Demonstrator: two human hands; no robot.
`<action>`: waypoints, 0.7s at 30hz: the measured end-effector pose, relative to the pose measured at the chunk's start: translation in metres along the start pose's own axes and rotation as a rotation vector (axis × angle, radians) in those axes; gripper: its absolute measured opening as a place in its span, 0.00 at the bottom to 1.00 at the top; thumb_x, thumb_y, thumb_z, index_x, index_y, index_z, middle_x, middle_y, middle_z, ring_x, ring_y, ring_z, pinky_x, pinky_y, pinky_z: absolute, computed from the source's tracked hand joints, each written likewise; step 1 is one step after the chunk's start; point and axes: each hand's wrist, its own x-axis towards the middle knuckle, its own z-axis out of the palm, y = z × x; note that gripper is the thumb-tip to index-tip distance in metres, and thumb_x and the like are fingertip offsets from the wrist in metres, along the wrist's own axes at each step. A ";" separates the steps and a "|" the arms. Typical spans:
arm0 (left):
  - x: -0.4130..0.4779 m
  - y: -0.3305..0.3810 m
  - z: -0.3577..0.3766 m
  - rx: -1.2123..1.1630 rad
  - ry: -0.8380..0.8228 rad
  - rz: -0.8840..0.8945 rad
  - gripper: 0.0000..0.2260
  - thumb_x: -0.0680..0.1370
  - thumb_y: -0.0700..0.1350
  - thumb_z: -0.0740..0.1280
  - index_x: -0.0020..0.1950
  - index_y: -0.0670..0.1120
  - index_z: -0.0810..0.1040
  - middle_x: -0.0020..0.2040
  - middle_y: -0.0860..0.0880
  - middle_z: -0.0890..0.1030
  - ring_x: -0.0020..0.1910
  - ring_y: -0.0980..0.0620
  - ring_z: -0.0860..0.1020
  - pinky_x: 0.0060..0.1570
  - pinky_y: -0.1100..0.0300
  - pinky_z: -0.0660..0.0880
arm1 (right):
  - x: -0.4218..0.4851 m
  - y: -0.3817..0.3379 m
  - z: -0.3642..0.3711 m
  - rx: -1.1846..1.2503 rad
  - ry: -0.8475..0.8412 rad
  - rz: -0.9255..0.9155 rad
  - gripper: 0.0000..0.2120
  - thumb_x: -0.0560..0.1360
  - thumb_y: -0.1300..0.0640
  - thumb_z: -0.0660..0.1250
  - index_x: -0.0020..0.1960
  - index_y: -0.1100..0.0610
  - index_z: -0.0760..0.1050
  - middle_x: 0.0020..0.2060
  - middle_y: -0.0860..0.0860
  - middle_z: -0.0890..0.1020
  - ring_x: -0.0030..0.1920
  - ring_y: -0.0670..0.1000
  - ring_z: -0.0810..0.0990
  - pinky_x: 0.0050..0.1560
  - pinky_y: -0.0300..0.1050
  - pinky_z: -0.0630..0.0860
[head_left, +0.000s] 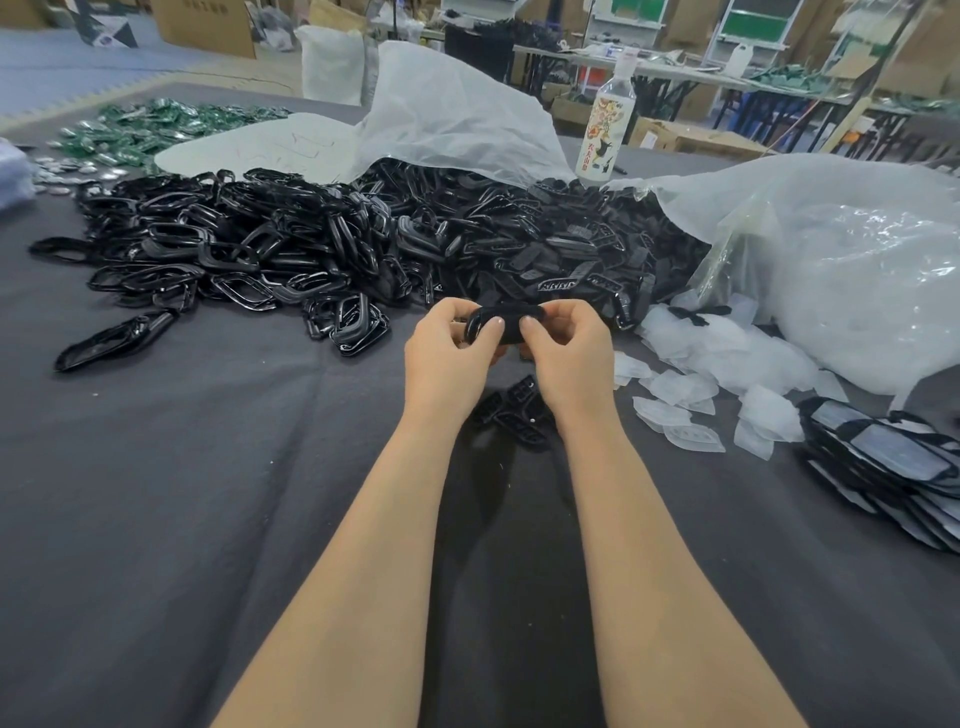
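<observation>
Left hand and right hand pinch one black plastic shell between them; black parts pile just beyond.

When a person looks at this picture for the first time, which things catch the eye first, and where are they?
In the middle, the left hand and the right hand both grip one black plastic part above the grey table. Behind them a large heap of glossy black parts spreads across the table, and a printed bottle stands upright at its far edge.
</observation>
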 end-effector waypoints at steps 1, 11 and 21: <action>0.000 0.000 0.000 0.007 0.010 0.001 0.07 0.78 0.41 0.67 0.44 0.52 0.74 0.41 0.47 0.84 0.35 0.60 0.83 0.45 0.61 0.80 | 0.000 0.000 0.001 -0.013 -0.007 -0.004 0.04 0.75 0.63 0.68 0.49 0.59 0.74 0.45 0.56 0.81 0.48 0.57 0.80 0.54 0.57 0.77; 0.003 -0.002 -0.004 -0.104 0.084 -0.113 0.07 0.79 0.38 0.66 0.44 0.49 0.73 0.38 0.50 0.80 0.36 0.56 0.84 0.47 0.60 0.80 | 0.018 0.012 -0.040 -0.683 0.111 0.170 0.18 0.77 0.53 0.64 0.66 0.56 0.73 0.62 0.56 0.76 0.64 0.59 0.71 0.60 0.50 0.69; 0.004 -0.001 -0.003 -0.084 0.087 -0.106 0.04 0.79 0.38 0.66 0.48 0.47 0.74 0.37 0.51 0.78 0.35 0.57 0.82 0.47 0.61 0.79 | 0.019 0.018 -0.038 -0.801 0.025 0.262 0.11 0.78 0.49 0.65 0.58 0.51 0.78 0.59 0.54 0.77 0.61 0.58 0.73 0.60 0.52 0.68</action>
